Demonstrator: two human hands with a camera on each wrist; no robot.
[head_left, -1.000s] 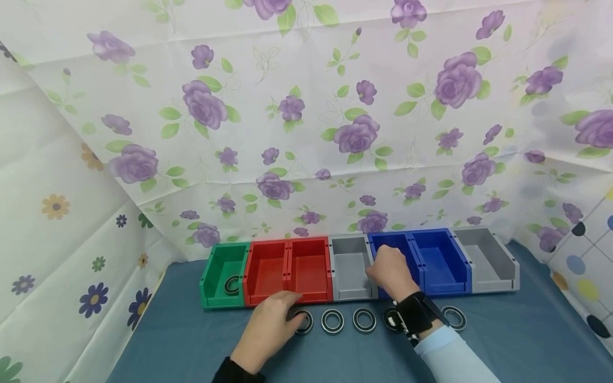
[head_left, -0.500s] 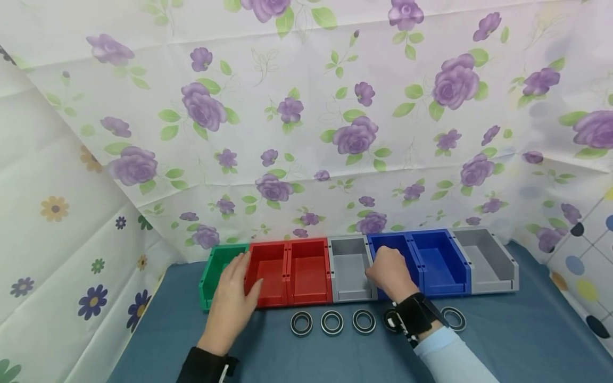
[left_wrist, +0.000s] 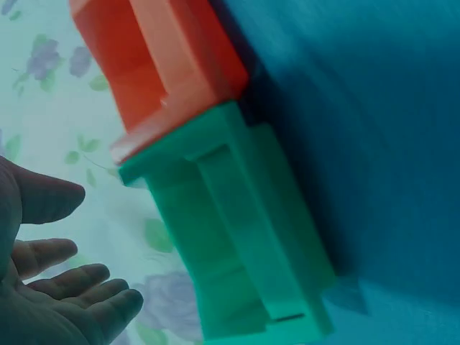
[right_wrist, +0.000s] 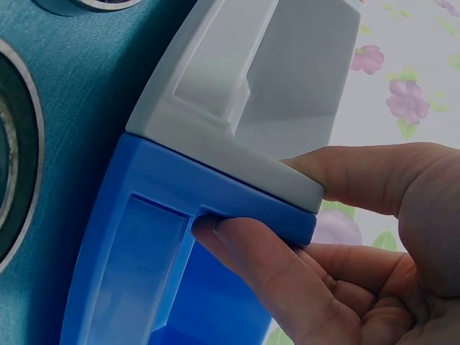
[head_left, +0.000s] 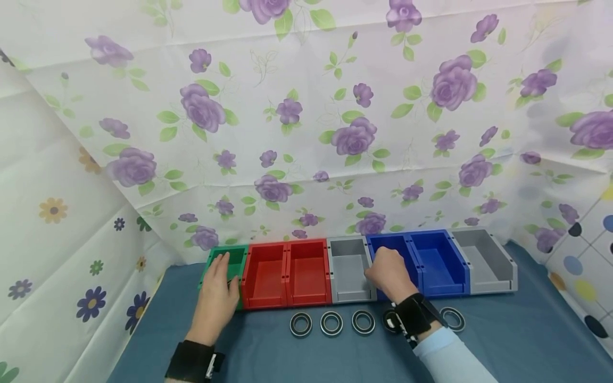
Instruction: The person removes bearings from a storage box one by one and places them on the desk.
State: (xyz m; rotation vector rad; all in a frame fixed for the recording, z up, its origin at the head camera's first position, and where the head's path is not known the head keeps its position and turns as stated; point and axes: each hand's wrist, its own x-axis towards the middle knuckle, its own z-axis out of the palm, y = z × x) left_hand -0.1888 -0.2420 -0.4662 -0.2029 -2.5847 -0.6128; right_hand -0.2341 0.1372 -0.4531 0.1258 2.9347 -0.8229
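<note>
My left hand (head_left: 215,298) is over the green bin (head_left: 236,260) at the row's left end, fingers extended and nothing in its grasp. The left wrist view shows its spread fingers (left_wrist: 108,305) beside the green bin (left_wrist: 287,237). A sliver of a dark ring shows by the thumb in the head view; the hand hides the rest. With thumb and index finger, my right hand (head_left: 392,274) pinches the adjoining side walls of the middle grey bin (head_left: 351,291) and the left blue bin (right_wrist: 187,180). The thumb lies on the grey side, the index finger inside the blue bin.
Several bearings (head_left: 331,323) lie in a row on the blue cloth (head_left: 268,356) before the bins; one is partly under the right wrist. Two red bins (head_left: 308,271), another blue bin (head_left: 438,266) and a grey bin (head_left: 486,260) complete the row. A flowered curtain (head_left: 287,133) hangs behind.
My left hand has moved left, from over the leftmost bearing on the cloth to over the green bin, hiding the bearing inside. The right hand keeps its hold on the bin walls.
</note>
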